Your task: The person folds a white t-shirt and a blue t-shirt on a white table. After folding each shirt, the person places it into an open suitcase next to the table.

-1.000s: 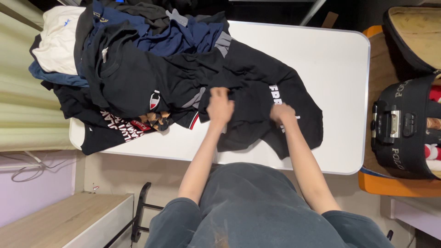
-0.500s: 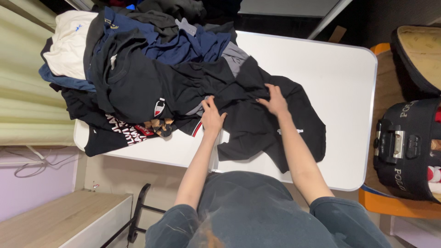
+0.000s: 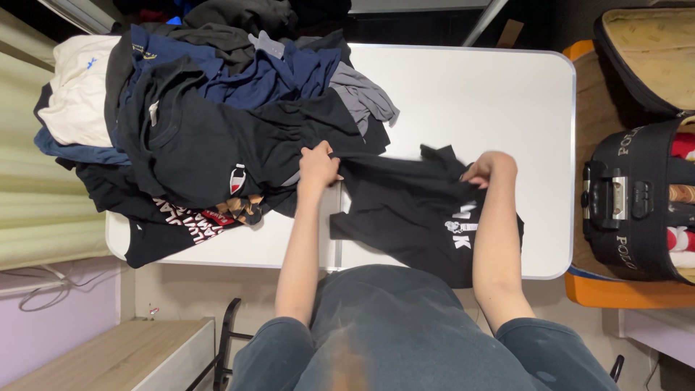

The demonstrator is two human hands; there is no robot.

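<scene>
A black T-shirt (image 3: 427, 217) with a white print lies spread across the lower middle of the frame, on the white table (image 3: 499, 94), its lower hem hanging just over the near edge. The left hand (image 3: 318, 165) pinches 1 upper edge of the shirt at frame centre, fingers pressed together on the cloth, right where it meets the pile of dark clothes (image 3: 217, 123). The right hand (image 3: 491, 168) is curled shut on the opposite upper corner, right of centre, so the fabric is pulled taut between the 2 hands.

The step in hand looks like drawing this 1 shirt out flat, away from the heap. The next move probably calls for keeping both corners level and freeing the left edge from the neighbouring garments, since a black top overlaps it there.

The pile fills the upper left of the frame: black, navy and grey pieces, with a cream garment (image 3: 79, 94) at the far left. At the right edge sits a black suitcase (image 3: 637, 203), opened, on an orange surface.
</scene>
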